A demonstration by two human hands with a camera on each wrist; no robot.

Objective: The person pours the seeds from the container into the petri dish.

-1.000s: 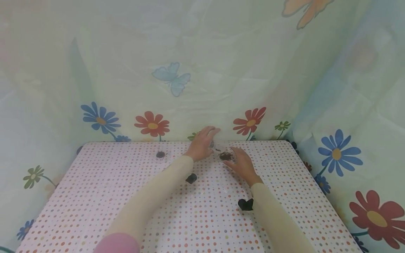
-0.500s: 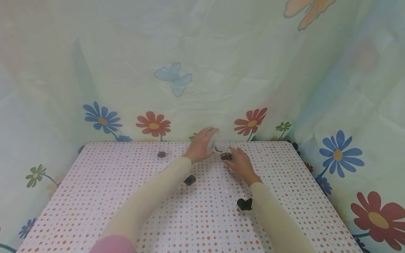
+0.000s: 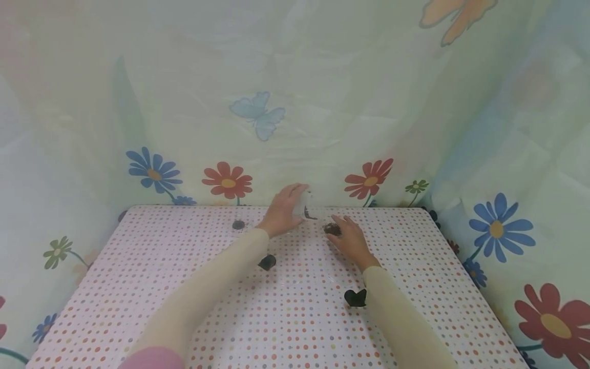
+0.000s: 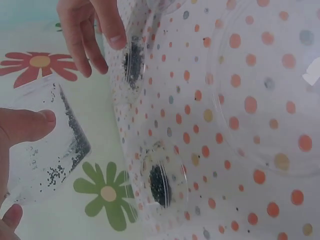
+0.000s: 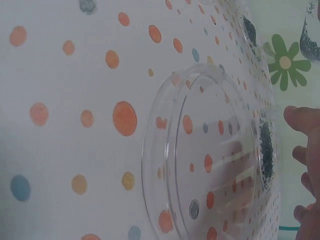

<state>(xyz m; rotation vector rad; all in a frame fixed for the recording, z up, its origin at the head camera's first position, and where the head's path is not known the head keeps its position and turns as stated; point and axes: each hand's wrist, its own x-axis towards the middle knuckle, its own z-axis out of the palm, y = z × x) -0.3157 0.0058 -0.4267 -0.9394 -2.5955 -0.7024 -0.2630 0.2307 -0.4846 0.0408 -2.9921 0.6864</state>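
Observation:
My left hand [image 3: 281,210] grips a clear container [image 4: 50,145] at the table's back edge, its thumb lying across the side. Small dark grains are gathered along one edge of the tilted container, with more scattered on its wall. My right hand [image 3: 352,241] has its fingers spread and bent around the near side of a small clear dish [image 5: 266,150] heaped with dark grains, fingertips close to its rim. A second small clear dish [image 4: 160,185] with a dark heap stands further left, beyond my left forearm in the head view.
A large clear round dish [image 5: 172,120] lies on the dotted table nearer me. Two flat black shapes, one a heart [image 3: 355,298] by my right sleeve and another [image 3: 267,262] by my left sleeve, lie there too. A flowered curtain [image 3: 286,169] hangs right behind the table.
My left hand has drawn left with the clear container, widening the space between my hands. My right hand has stayed beside its small dish. The head view has shifted slightly.

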